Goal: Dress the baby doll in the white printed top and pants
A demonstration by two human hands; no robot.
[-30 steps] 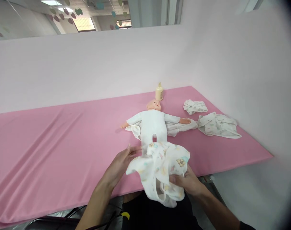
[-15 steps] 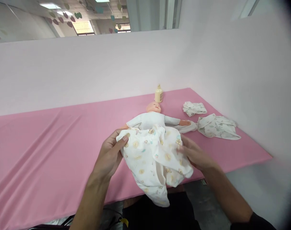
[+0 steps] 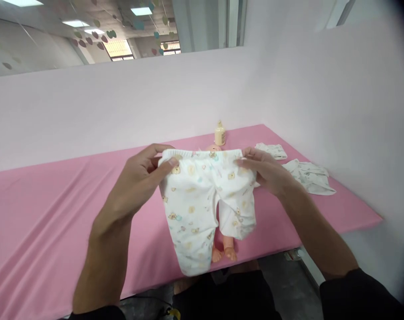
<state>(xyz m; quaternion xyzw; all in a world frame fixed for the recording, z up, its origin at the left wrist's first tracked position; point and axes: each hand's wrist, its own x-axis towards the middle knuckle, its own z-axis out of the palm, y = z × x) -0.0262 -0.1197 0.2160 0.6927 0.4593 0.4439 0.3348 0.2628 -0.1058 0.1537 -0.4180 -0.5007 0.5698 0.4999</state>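
Small white baby pants [image 3: 192, 195] with a pattern of little bears hang spread out between my hands, waistband at the top. My left hand [image 3: 138, 178] pinches the left end of the waistband, thumb in front. At the right end, my right hand [image 3: 263, 168] grips the waistband the same way. The two legs dangle apart, the right one partly bunched. Behind the pants lies a baby doll; its feet [image 3: 224, 253] stick out below and a bit of its head [image 3: 213, 148] shows above. The rest of the doll is hidden.
A pink-covered table [image 3: 72, 213] runs against a white wall. A cream pump bottle [image 3: 219, 133] stands at the back beyond the doll's head. To the right lie a folded patterned cloth [image 3: 273, 151] and a crumpled patterned garment [image 3: 310, 177].
Both hands have raised the pants and stretched the waistband straight. The legs, bunched and folded before, now hang down separately. The doll's torso is now covered from view and its feet show.
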